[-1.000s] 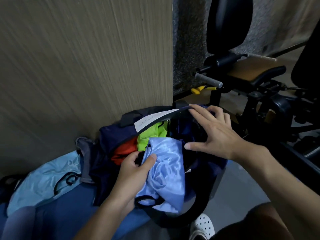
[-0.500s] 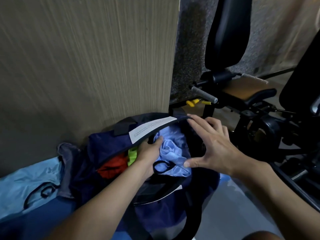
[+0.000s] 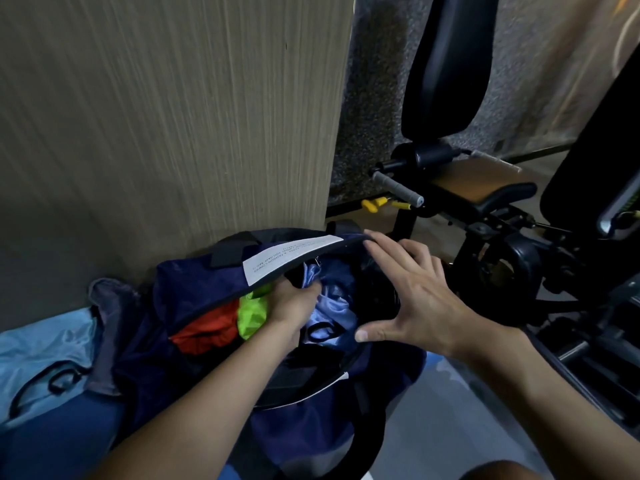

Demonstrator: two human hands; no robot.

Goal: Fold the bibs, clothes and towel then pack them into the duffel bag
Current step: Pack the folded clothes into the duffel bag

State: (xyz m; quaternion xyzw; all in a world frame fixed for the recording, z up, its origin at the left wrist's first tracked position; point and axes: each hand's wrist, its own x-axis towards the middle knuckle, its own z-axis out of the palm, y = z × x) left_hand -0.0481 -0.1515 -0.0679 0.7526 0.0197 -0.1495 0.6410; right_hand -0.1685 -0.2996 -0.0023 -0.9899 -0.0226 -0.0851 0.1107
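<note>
A navy duffel bag [image 3: 180, 289] lies open against a wooden panel. Inside it I see a red garment [image 3: 207, 329], a lime green one [image 3: 252, 311] and a shiny light blue bib [image 3: 334, 308] with black trim. My left hand [image 3: 292, 303] reaches into the opening and grips the blue bib, pressing it down. My right hand [image 3: 412, 292] is spread with straight fingers, its fingertips on the bag's far rim beside a white label [image 3: 291, 256], holding the opening wide.
Another light blue bib [image 3: 41, 355] and a grey cloth [image 3: 110, 323] lie left of the bag on a blue surface [image 3: 59, 441]. The wooden panel [image 3: 173, 116] stands close behind. Black exercise equipment [image 3: 485, 195] crowds the right side.
My left hand has carried the light blue bib from outside the bag's front edge into the opening and pushed it deeper. My right hand stays on the rim.
</note>
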